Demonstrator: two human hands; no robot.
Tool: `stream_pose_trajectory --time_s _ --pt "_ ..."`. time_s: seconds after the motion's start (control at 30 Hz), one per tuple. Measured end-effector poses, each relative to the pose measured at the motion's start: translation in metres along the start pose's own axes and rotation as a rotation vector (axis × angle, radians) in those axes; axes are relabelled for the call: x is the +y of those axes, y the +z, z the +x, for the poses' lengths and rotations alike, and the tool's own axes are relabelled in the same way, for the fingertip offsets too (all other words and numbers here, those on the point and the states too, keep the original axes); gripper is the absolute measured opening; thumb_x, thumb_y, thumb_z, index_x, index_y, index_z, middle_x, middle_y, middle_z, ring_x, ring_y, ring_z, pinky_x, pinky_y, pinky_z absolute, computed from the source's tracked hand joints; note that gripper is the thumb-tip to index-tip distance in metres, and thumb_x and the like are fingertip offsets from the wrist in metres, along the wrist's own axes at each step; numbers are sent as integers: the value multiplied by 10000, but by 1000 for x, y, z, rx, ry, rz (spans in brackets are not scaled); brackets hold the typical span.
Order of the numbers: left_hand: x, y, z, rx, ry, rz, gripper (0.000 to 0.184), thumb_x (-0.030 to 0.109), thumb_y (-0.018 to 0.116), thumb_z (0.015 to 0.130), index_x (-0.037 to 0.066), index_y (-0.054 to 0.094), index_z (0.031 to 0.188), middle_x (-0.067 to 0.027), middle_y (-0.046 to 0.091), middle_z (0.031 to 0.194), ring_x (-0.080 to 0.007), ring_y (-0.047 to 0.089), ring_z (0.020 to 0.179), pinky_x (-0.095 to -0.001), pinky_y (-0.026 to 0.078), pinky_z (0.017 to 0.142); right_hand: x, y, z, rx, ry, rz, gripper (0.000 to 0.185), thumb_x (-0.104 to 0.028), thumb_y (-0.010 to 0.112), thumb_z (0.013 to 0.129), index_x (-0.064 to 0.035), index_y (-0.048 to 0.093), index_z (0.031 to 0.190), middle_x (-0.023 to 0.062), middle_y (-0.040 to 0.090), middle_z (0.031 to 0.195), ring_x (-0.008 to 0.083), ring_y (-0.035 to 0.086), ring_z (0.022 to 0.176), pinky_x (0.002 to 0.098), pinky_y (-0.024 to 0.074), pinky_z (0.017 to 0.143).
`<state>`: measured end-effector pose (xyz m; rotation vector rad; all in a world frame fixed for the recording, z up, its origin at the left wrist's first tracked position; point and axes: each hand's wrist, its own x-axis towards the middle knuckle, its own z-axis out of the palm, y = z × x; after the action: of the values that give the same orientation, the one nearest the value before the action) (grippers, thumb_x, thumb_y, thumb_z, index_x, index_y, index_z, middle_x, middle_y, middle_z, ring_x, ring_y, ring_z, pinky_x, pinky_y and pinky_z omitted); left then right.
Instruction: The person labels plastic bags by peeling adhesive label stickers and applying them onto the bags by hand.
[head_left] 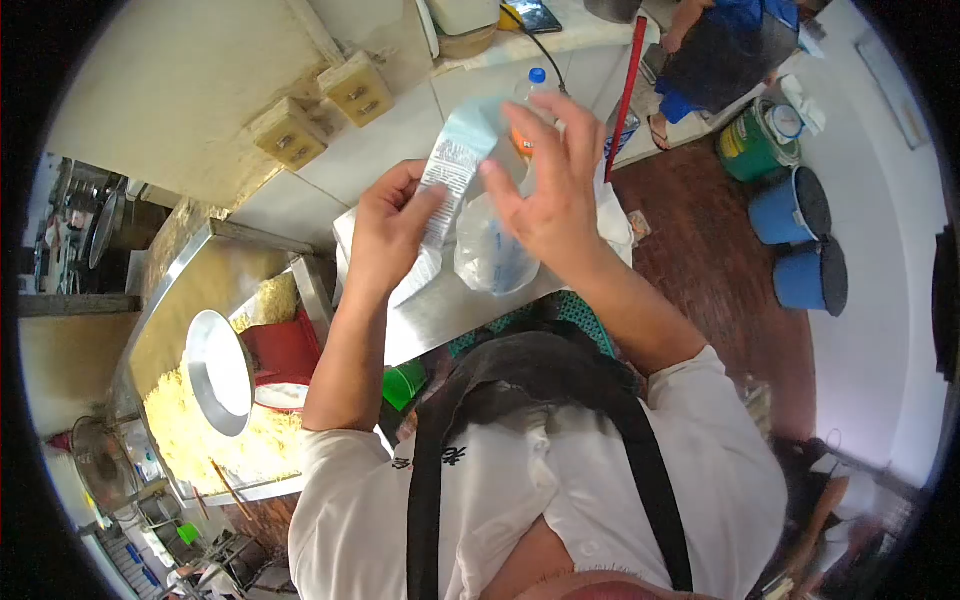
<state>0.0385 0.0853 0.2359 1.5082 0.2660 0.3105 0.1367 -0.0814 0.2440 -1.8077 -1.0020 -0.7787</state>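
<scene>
A long, narrow packet [455, 165], pale blue at its top and white with printed text below, stands out in front of me. My left hand [395, 220] grips its lower left edge between thumb and fingers. At the packet's right side is my right hand [550, 185], with its fingers spread and slightly blurred; the thumb is close to the packet. Just below, between the two hands, a clear plastic bag [490, 255] with blue print rests on the metal worktop [405, 325].
Left stands a metal-framed case of yellow food [170, 420] with a round metal bowl [218, 372] and red container [285, 350]. A blue-capped bottle [537, 80] is behind my right hand. Buckets [785, 215] line the right wall. Another person [725, 50] is at top right.
</scene>
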Motion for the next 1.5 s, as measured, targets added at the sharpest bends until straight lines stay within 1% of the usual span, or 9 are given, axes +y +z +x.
stream_pose_trajectory --time_s 0.17,0.3,0.43,0.73,0.83,0.93,1.17,1.27,1.5 --pt "-11 -25 -3 162 -69 80 237 194 580 1014 -22 677 1000 13 643 851 -46 509 713 -218 416 645 -25 -11 -18 165 -124 101 392 -75 751 736 -67 636 1111 121 558 1071 319 508 1031 444 383 926" --pt "-9 -17 -25 48 168 98 235 180 579 1020 -30 682 1007 2 655 855 -63 542 772 -228 446 702 -52 3 -18 -207 -47 48 324 -138 770 777 -90 666 1080 75 592 1016 293 534 974 450 405 891" --pt "2 -16 -49 -34 255 202 244 179 580 1020 -32 669 1104 -50 687 915 -102 581 857 -265 475 801 -49 4 -18 -203 8 174 233 -206 781 789 -75 715 970 73 648 869 298 594 821 413 463 787" --pt "6 -18 -62 -55 321 281 52 11 623 953 9 635 1004 -25 634 926 -117 579 886 -255 455 834 -37 -24 -18 -481 558 530 214 -209 708 906 -8 722 978 75 725 877 136 660 777 281 509 708" --pt "-18 -67 -36 -194 365 549 111 -88 591 886 18 626 884 -38 613 889 -131 574 865 -263 457 814 15 -23 -47 -232 787 692 241 -219 703 917 5 703 1006 45 706 864 112 626 771 281 503 709" --pt "-77 -144 1 391 149 1248 175 6 560 887 13 714 969 -209 700 991 -361 683 946 -398 532 819 66 -41 -76 69 714 451 241 -217 696 929 12 684 1006 37 684 853 102 599 769 273 494 711" --pt "-44 19 -26 78 426 935 408 268 714 901 -25 643 1175 -239 621 1175 -407 615 1077 -409 504 888 77 -48 -133 26 586 192 122 -107 708 911 -1 666 953 58 652 797 108 577 744 260 478 690" --pt "-60 44 -13 -88 338 897 416 269 695 916 -41 615 1183 -243 602 1130 -421 614 999 -429 501 848 84 -27 -142 20 384 176 144 -71 747 848 -42 671 967 56 640 802 220 606 766 332 488 751" --pt "-74 59 -8 92 250 939 328 260 644 957 -62 615 1007 -237 590 987 -424 602 840 -463 477 740 83 8 -167 -274 99 255 320 -179 777 802 -81 662 1085 110 593 1067 291 568 995 447 432 891"
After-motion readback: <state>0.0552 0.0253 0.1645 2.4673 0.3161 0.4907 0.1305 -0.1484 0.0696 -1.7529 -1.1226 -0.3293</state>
